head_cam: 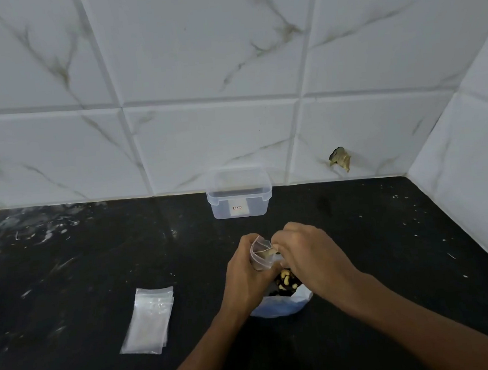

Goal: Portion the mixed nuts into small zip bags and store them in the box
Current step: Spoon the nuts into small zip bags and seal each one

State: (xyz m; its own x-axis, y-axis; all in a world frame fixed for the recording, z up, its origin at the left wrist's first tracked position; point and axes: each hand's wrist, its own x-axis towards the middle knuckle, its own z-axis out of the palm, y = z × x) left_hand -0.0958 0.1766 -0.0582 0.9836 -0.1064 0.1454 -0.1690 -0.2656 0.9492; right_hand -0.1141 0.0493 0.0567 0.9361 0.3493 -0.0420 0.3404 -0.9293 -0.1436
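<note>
A small clear zip bag (260, 254) is held upright in my left hand (245, 276), its mouth facing right. My right hand (305, 256) is bunched at the bag's mouth with its fingertips pinched together; whatever they hold is hidden. Directly under both hands lies a larger clear bag of mixed nuts (285, 284), open, with pale cashews and dark pieces showing. A clear plastic box (239, 195) without a lid stands against the wall behind, with a small label inside it. A stack of flat zip bags (148, 320) lies on the counter to the left.
The black counter (81, 258) is speckled with white marks and meets a white marble-tiled wall at the back and on the right. A chipped hole (340, 158) marks the back wall to the right of the box.
</note>
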